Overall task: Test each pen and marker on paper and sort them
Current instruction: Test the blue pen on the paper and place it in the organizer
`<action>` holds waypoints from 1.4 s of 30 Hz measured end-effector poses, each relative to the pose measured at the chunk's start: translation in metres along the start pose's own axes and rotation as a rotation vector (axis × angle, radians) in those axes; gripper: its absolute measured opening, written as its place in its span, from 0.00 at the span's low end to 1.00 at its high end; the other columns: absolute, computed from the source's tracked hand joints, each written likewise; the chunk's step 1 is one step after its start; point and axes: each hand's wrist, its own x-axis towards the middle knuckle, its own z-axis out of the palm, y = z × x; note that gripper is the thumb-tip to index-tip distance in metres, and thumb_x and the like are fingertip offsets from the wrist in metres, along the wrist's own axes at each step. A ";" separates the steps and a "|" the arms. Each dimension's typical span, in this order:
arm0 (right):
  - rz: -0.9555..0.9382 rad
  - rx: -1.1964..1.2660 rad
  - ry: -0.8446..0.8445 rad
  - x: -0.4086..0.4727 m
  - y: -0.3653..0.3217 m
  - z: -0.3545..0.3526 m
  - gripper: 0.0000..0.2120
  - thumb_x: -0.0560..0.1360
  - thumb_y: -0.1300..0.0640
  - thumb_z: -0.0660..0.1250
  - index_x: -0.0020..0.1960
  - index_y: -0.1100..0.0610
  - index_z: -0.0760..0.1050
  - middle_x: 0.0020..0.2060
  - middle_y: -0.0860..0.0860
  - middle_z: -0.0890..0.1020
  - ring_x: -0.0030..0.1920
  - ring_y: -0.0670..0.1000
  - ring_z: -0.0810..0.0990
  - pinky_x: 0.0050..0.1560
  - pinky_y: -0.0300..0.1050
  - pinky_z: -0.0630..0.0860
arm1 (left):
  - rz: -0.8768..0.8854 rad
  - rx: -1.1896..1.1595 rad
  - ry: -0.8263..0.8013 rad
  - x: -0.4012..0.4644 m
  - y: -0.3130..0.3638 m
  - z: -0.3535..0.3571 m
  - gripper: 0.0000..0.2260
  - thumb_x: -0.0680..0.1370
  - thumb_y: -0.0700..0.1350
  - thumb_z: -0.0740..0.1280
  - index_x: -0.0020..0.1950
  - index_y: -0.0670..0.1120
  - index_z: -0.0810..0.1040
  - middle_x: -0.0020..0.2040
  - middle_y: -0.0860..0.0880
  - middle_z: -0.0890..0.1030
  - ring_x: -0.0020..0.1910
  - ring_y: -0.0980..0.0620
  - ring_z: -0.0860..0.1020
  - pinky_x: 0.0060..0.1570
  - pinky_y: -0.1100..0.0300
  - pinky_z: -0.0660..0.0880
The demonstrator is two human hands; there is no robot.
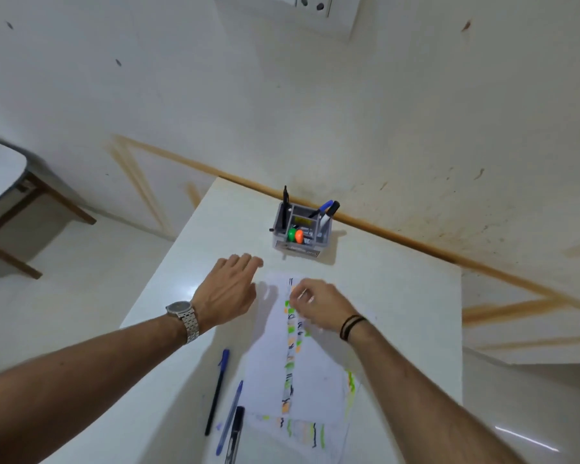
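Note:
A white sheet of paper (318,373) lies on the white table (399,296), marked with green, orange and black test strokes. My right hand (318,308) hovers over the sheet's top end with its fingers curled; motion blur hides whether it holds anything. My left hand (228,289) is over the table just left of the sheet, fingers stretched forward. Left of the paper lie a black pen with a blue cap (216,393), a blue pen (230,418) and a black marker (235,433).
A grey desk organizer (300,244) stands near the wall, holding a green-capped highlighter (292,234), an orange-capped one (299,236), a black pen (285,204) and two markers (329,209). A chair (10,202) stands at the left, off the table.

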 end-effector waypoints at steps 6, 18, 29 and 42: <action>0.008 -0.200 -0.303 -0.041 -0.016 0.117 0.06 0.77 0.48 0.72 0.51 0.49 0.83 0.55 0.53 0.87 0.56 0.57 0.85 0.58 0.50 0.81 | -0.251 0.056 -0.576 -0.049 0.005 0.010 0.20 0.84 0.63 0.62 0.50 0.46 0.77 0.55 0.44 0.84 0.53 0.42 0.83 0.48 0.54 0.71; 0.136 0.149 -0.156 -0.075 0.012 0.094 0.11 0.81 0.56 0.68 0.63 0.51 0.77 0.51 0.53 0.87 0.43 0.50 0.83 0.52 0.55 0.84 | -0.664 -0.972 -0.537 -0.072 0.011 -0.015 0.08 0.82 0.41 0.69 0.46 0.37 0.82 0.41 0.39 0.87 0.38 0.44 0.85 0.46 0.50 0.87; 0.181 1.282 0.178 -0.090 0.010 0.049 0.20 0.81 0.50 0.73 0.69 0.58 0.73 0.40 0.53 0.80 0.33 0.51 0.76 0.34 0.46 0.78 | -0.363 -1.396 -0.495 -0.053 0.050 -0.063 0.08 0.83 0.38 0.72 0.59 0.36 0.79 0.56 0.38 0.89 0.55 0.42 0.87 0.62 0.56 0.83; 0.312 1.328 0.691 -0.042 0.016 -0.006 0.14 0.87 0.54 0.65 0.46 0.61 0.73 0.26 0.54 0.75 0.23 0.49 0.78 0.26 0.46 0.82 | 0.143 -0.248 -0.147 -0.015 0.094 -0.046 0.10 0.88 0.51 0.62 0.56 0.45 0.75 0.44 0.43 0.83 0.39 0.43 0.76 0.38 0.49 0.70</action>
